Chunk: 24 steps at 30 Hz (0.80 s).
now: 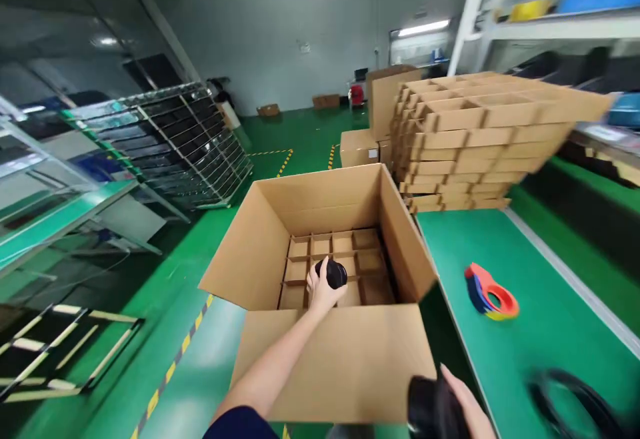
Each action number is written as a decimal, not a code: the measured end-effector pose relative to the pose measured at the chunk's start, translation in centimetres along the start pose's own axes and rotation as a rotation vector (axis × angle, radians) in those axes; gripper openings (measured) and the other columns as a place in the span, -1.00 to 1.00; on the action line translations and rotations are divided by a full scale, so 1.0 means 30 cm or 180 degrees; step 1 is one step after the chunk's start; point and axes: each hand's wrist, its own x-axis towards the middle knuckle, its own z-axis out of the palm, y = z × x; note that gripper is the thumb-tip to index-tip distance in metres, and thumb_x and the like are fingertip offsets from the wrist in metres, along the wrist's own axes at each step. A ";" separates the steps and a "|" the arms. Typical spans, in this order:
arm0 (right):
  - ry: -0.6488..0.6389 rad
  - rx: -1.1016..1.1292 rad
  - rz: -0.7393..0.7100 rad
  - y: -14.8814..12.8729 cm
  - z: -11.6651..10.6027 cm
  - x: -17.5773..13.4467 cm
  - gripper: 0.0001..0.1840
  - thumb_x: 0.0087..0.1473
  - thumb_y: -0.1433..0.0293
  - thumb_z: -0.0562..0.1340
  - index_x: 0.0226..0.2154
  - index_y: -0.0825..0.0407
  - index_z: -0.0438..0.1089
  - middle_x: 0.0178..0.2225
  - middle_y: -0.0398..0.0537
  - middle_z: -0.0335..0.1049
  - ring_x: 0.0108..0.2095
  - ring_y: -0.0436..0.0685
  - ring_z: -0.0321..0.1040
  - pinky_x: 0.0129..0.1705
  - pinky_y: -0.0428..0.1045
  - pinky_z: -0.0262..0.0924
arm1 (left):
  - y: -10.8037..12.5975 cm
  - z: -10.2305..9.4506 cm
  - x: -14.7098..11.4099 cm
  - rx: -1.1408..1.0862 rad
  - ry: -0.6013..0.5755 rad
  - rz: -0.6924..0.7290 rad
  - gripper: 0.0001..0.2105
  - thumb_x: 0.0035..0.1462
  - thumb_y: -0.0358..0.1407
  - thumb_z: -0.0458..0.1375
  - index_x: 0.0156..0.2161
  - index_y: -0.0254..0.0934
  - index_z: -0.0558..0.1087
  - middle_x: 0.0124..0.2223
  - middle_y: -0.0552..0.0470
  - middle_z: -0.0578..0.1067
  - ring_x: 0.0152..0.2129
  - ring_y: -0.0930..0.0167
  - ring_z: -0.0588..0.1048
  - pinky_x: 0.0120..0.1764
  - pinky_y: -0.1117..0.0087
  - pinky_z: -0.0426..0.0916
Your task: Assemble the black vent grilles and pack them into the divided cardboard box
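An open cardboard box [330,365] stands in front of me with its flaps spread. Inside it a cardboard divider [331,252] forms a grid of compartments. My left hand [323,289] reaches into the box, fingers wrapped round a black round object [336,274] just over the grid. At the bottom right, outside the box, my right hand [467,402] grips another black object [431,409], blurred and cut off by the frame edge. I cannot make out the exact kind of either object.
Stacked cardboard dividers [465,139] stand at the back right of the green table [465,239]. On it lie tape dispenser-like coloured rings [495,295] and a blurred black coil [575,399]. A wire rack [175,139], a conveyor [60,219] and a frame cart [65,352] are on the left.
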 end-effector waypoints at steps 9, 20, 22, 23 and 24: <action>-0.0403 -0.0823 -0.0684 -0.347 0.636 1.144 0.11 -0.24 0.27 0.40 0.35 -0.06 -0.01 0.22 0.31 -0.02 0.14 0.61 0.09 0.10 0.37 0.14 | -0.547 0.054 0.718 0.0775 -0.0415 -0.1020 -0.09 -0.09 -0.07 0.38 0.34 -0.03 0.09 0.33 -0.36 0.03 0.26 -0.11 0.05 0.15 -0.08 0.11; -0.1253 -0.2067 -0.0302 -0.271 1.273 1.784 0.28 -0.22 0.08 0.51 0.41 -0.07 -0.11 0.33 0.35 -0.09 0.26 0.62 -0.04 0.26 0.38 -0.25 | -0.792 0.319 1.043 0.1042 -0.0584 -0.0554 -0.02 -0.11 -0.02 0.40 0.37 0.09 0.01 0.39 -0.28 -0.03 0.32 -0.09 -0.02 0.21 -0.06 0.05; -0.1446 -0.2141 -0.0322 -0.207 1.322 1.784 0.22 -0.12 0.03 0.46 0.42 -0.04 -0.14 0.36 0.34 -0.16 0.32 0.59 -0.14 0.29 0.36 -0.27 | -0.823 0.360 1.047 0.1065 -0.0667 -0.0534 -0.03 -0.08 0.01 0.39 0.38 0.05 0.00 0.40 -0.31 -0.04 0.32 -0.10 -0.01 0.21 -0.07 0.07; -0.1451 -0.2162 -0.0401 -0.174 1.341 1.775 0.15 -0.03 0.01 0.41 0.42 -0.01 -0.13 0.38 0.33 -0.21 0.34 0.56 -0.20 0.30 0.35 -0.27 | -0.839 0.379 1.042 0.1073 -0.0721 -0.0493 -0.06 -0.03 0.04 0.36 0.38 0.03 -0.01 0.40 -0.33 -0.06 0.32 -0.10 -0.02 0.22 -0.08 0.06; -0.1391 -0.2176 -0.0515 -0.142 1.356 1.763 0.05 0.07 0.01 0.34 0.42 0.00 -0.12 0.40 0.31 -0.25 0.37 0.52 -0.26 0.31 0.33 -0.28 | -0.855 0.397 1.035 0.1088 -0.0768 -0.0411 -0.10 0.03 0.07 0.30 0.39 0.01 -0.01 0.41 -0.35 -0.09 0.34 -0.09 -0.04 0.23 -0.10 0.04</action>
